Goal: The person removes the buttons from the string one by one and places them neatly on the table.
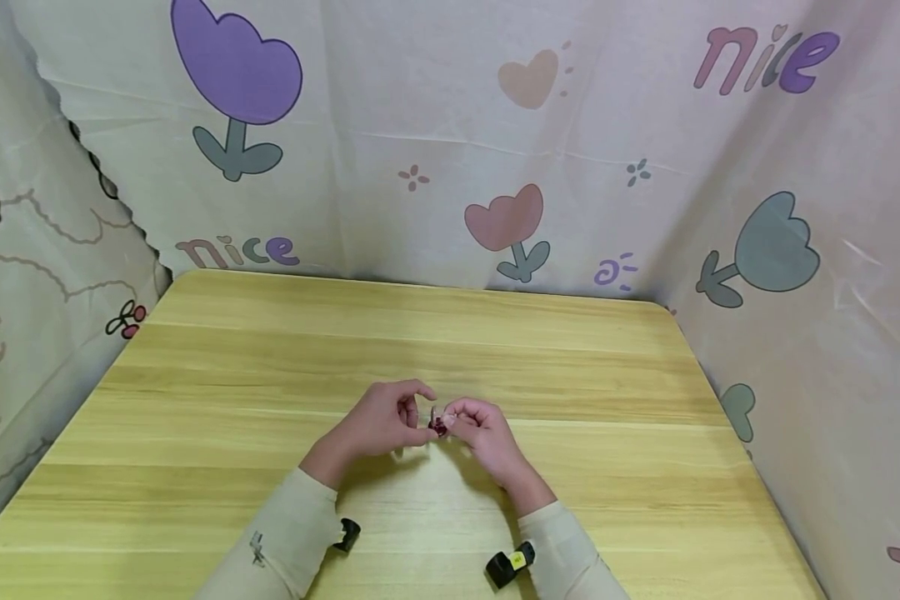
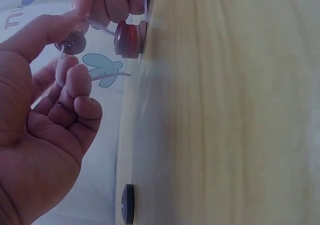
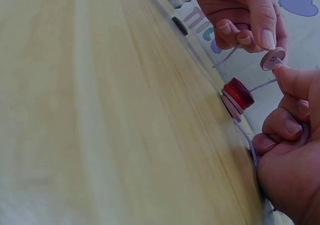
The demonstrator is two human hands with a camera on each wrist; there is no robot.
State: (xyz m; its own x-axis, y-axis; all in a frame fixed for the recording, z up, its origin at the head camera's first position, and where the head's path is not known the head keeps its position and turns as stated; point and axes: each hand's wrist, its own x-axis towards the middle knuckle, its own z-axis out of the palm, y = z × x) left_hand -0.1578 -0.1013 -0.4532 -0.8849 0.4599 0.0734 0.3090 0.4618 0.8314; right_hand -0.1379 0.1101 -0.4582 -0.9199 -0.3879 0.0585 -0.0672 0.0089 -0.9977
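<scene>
In the left wrist view my left hand (image 2: 47, 120) holds a brownish button (image 2: 75, 43) between its fingertips, the other fingers curled. A pale string (image 3: 262, 85) passes at this button, and its loose end (image 3: 226, 58) sticks out beside the left fingers. My right hand (image 1: 487, 435) pinches the string close to the button, thumb and finger together. Below hangs a stack of red and pinkish buttons (image 3: 237, 96) threaded on the string, close to the tabletop. From the stack more string runs under the right hand. The head view shows these pieces only as a small dark red cluster (image 1: 438, 426).
A wooden table (image 1: 270, 333) with rounded far corners spreads under both hands. A dark flat oval piece (image 2: 128, 204) lies on it to the left. Printed curtains (image 1: 420, 100) hang behind and at both sides. Black devices (image 1: 504, 568) sit at the wrists.
</scene>
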